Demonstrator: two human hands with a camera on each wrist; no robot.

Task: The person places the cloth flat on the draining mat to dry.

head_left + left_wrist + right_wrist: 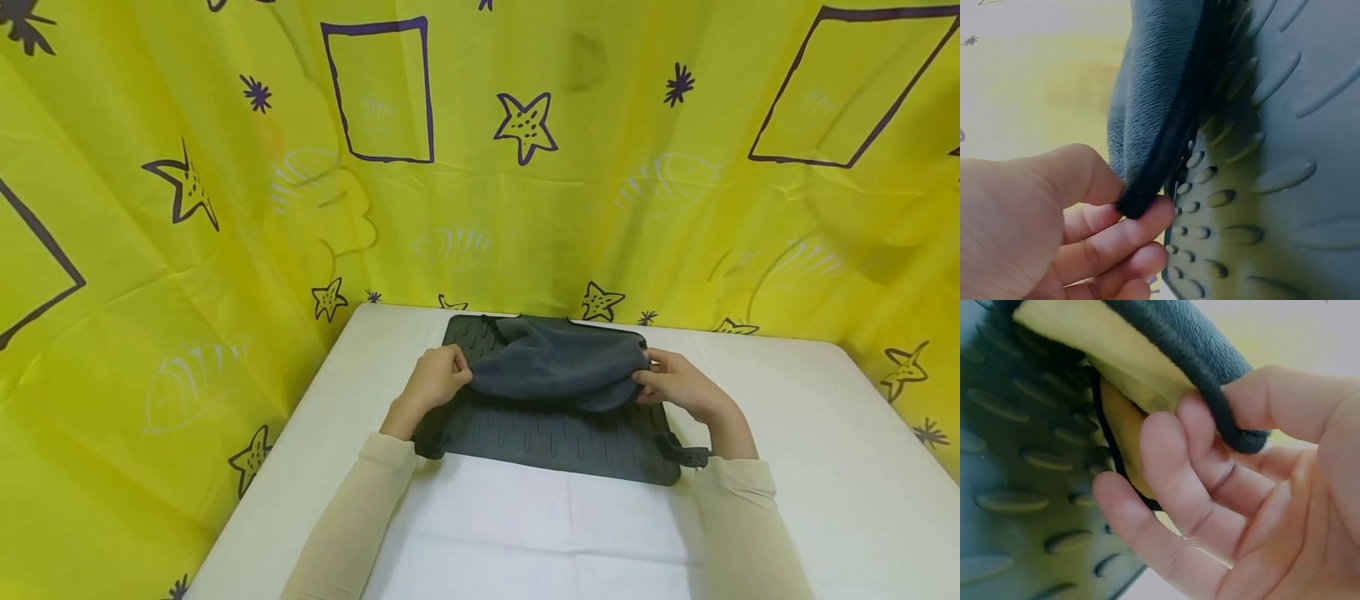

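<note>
A dark grey plush cloth (558, 364) with a black bound edge hangs between both hands, over a dark ridged mat (536, 433). Its underside is yellow in the right wrist view. My left hand (437, 379) pinches one corner of the cloth (1160, 94) between thumb and fingers. At the other end, my right hand (678, 385) pinches a bound corner between thumb and forefinger, its remaining fingers spread below. The cloth is folded and sagging, covering the back part of the mat. Raised oval ridges of the mat (1029, 506) show close beside the right fingertips.
The mat lies on a white-covered table (480, 533). Black straps (686, 452) stick out at its front corners, near the wrists. A yellow curtain (465, 200) with dark star and frame drawings hangs behind the table and along its left side.
</note>
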